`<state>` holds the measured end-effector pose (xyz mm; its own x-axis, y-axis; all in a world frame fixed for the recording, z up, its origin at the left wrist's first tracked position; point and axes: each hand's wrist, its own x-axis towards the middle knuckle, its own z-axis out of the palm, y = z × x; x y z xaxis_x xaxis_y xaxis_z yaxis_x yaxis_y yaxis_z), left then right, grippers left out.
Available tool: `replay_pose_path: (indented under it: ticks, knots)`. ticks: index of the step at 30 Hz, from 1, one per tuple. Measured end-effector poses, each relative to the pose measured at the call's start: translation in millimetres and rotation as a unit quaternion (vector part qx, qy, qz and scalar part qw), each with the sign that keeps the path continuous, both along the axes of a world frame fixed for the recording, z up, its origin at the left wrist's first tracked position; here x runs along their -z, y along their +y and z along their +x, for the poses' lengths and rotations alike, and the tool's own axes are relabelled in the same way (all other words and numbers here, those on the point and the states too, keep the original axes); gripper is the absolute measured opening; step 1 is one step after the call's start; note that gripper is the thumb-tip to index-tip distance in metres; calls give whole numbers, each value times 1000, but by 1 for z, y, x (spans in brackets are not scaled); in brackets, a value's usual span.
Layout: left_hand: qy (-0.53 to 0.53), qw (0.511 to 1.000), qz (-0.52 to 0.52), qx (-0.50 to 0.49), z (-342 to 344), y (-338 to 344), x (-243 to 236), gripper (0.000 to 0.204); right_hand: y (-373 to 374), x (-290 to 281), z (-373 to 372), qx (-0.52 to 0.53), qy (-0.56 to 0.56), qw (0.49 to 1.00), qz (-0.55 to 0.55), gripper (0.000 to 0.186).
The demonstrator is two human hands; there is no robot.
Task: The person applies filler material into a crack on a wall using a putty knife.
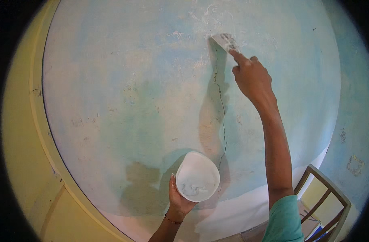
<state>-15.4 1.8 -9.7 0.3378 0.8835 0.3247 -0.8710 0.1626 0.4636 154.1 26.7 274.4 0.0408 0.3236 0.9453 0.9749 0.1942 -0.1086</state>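
My right hand [251, 76] is closed around the handle of a putty knife [225, 42], raised high with its blade against the wall [152, 97]. White residue covers parts of the blade. Below the blade a dark, jagged crack [222, 105] runs down the painted wall. Lower down, my left hand [180, 201] holds a round white plastic bowl [198, 171] from its left side and underneath, tilted so the inside shows. White paste [196, 188] with grey streaks lies at its bottom. The handle is mostly hidden by my right fingers.
At the lower right stands a wooden chair [327, 181] with a slatted back, close to my right sleeve. A yellow wall [25, 161] borders the left side. Another blue-green wall [350, 121] meets at the right. White patches mark the lower wall.
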Motion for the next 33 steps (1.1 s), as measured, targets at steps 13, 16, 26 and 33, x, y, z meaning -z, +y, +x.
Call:
replay_pose_path:
  ticks: [13, 16, 26, 33]
  knots:
    - [9, 1000, 0, -8, -4, -3, -3, 67, 2, -9, 1, -22, -9, 999, -37, 42]
    - [24, 1000, 9, -8, 1, -6, -9, 67, 12, -21, 0, -8, -17, 999, 27, 42]
    - [23, 1000, 17, -4, -1, -1, -2, 68, 41, 18, 3, -26, -25, 999, 29, 47]
    - [21, 1000, 0, -20, -2, -2, -2, 66, 27, -19, 14, -55, -2, 997, 61, 41]
